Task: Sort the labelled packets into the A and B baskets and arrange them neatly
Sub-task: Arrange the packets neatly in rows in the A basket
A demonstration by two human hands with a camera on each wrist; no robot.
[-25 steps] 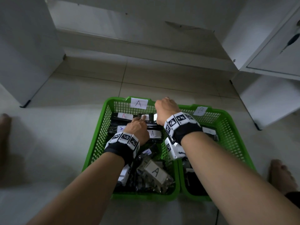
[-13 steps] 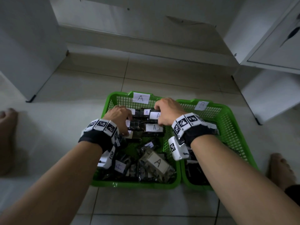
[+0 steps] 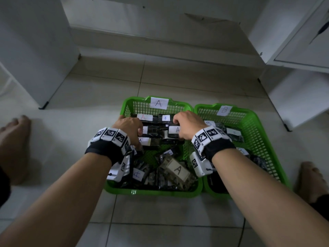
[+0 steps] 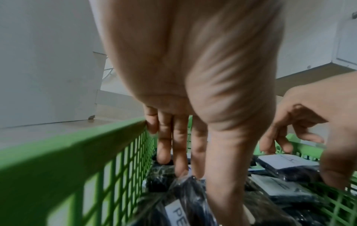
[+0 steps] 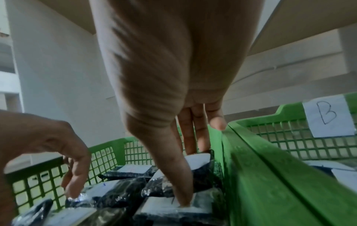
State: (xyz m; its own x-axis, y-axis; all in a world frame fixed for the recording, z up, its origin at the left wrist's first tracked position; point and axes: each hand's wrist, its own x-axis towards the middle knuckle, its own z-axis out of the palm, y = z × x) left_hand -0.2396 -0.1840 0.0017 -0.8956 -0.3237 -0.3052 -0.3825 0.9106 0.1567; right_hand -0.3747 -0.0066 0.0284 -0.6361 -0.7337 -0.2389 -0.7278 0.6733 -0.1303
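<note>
Where the tiled floor meets the white cabinets, two green mesh baskets stand side by side, walls touching.

Item: A basket, on the left, paper tag "A" on its far wall. Contents: dark plastic-wrapped packets with white "A" labels, set flat in rows at the far end; a looser heap at the near end, topped by one clear packet with a large "A" label, tilted.

Item: B basket, on the right, paper tag "B" on its far wall. Contents: dark packets with white labels, partly hidden by the right forearm; two labels read "B", the rest too small to read.

Item: left hand, inside the A basket at its left wall. Fingers extended downward and close together, tips pressing on the dark packets in the far rows; little finger against the basket rim. Nothing pinched.

Item: right hand, inside the A basket at its right wall. Fingers straight and pointing down behind a labelled packet, thumb tip pressed on the white label of the packet nearer the wrist. Little finger over the dividing rim.

Item: marker-patterned wristbands, one per wrist. Bare feet on the floor at either side.
</note>
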